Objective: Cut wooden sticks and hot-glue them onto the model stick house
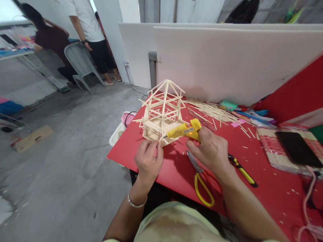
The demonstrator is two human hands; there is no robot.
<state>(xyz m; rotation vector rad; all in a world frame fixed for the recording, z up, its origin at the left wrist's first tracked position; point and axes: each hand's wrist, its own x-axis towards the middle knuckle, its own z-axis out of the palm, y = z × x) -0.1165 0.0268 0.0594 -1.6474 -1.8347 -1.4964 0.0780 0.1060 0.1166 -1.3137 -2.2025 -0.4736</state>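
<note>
On the red tabletop [176, 171] stands a small pavilion-like model [164, 111] built of thin wooden sticks, with a peaked open roof frame. My right hand [212, 148] is wrapped round a yellow hot glue gun [185, 130]. Its nozzle points left at the model's near lower corner. At that same corner my left hand [148, 156] is closed, thumb and fingertips pinched together. What the pinch holds, if anything, is too small to make out. Below the glue gun lie scissors [202, 179] with yellow and red handles.
A yellow-black utility knife [243, 171] lies right of my right hand. Loose wooden sticks [212, 111] spread behind. A phone [299, 149] rests on wrapped packs at right. White boards [227, 64] stand behind the table. Two people and a grey chair [80, 62] are far left.
</note>
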